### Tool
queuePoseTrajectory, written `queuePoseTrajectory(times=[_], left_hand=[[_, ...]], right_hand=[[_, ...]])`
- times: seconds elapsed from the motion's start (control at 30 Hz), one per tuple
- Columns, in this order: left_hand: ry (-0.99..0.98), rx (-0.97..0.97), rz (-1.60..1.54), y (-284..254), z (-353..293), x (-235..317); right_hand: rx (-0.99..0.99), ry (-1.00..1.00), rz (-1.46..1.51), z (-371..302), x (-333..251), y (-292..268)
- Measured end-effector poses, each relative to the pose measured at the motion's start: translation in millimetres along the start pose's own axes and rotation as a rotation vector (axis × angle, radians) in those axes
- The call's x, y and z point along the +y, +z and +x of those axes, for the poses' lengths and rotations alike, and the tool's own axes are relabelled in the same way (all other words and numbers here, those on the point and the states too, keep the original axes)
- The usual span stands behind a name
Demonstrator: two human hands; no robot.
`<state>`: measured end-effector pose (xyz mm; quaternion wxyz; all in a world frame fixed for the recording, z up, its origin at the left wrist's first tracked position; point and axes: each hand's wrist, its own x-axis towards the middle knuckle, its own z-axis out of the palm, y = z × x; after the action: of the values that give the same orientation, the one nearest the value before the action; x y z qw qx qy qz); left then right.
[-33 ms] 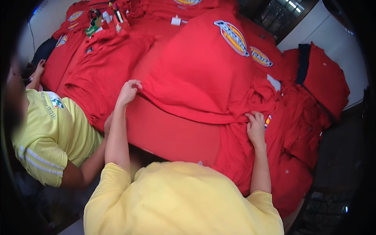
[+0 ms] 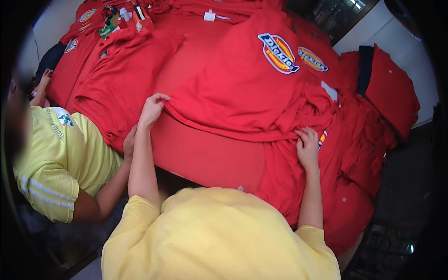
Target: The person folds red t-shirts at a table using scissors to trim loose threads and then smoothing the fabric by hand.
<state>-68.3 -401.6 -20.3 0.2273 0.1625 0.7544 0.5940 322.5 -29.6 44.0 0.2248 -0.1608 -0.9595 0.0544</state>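
A red T-shirt (image 2: 224, 100) with a large oval patch lies spread in front of me, its hem toward me. My left hand (image 2: 153, 108) pinches the hem's left corner between thumb and fingers. At the right end of the hem, my right hand (image 2: 307, 145) has its bent fingers on the cloth, closed on the edge as far as I can see. Bunched red fabric (image 2: 317, 109) lies just beyond the right hand, and part of another patch shows beside it.
Red shirts (image 2: 126, 74) cover the table (image 2: 205, 156) to the left, with a heap of red garments (image 2: 354, 158) on the right. A co-worker in a yellow-green shirt (image 2: 65, 154) sits close on my left. Small tools and bottles (image 2: 123, 16) stand at the far left.
The T-shirt was puffed up with air and now lies flatter, its patch turned more into view. Both hands stay near the hem's two ends.
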Motion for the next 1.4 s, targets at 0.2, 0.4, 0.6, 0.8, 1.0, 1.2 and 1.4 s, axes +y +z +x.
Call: queuePoseTrajectory(times=[0.2, 0.4, 0.6, 0.8, 1.0, 1.2, 1.4], left_hand=[[-0.093, 0.130, -0.243, 24, -21, 25], [0.000, 0.115, -0.465, 22, -45, 9], [-0.056, -0.042, -0.712, 34, -75, 6], [-0.019, -0.075, -0.550, 35, -94, 32], [0.493, -0.351, -0.626, -25, -154, 48], [-0.055, -0.217, 0.057, -6, -101, 73], [0.144, -0.014, 0.772, 62, -65, 43]], right_hand=[[0.181, 0.249, 0.230, 11, -12, 5], [0.272, 0.540, 0.701, -19, 3, -44], [0.358, 0.823, 1.213, -100, 48, -64], [0.237, 0.756, 1.297, -70, 16, -90], [-0.034, -0.043, 1.743, -68, -11, -180], [-0.158, 0.603, 1.100, -7, 1, -124], [-0.312, 0.648, -0.063, 60, -4, -27]])
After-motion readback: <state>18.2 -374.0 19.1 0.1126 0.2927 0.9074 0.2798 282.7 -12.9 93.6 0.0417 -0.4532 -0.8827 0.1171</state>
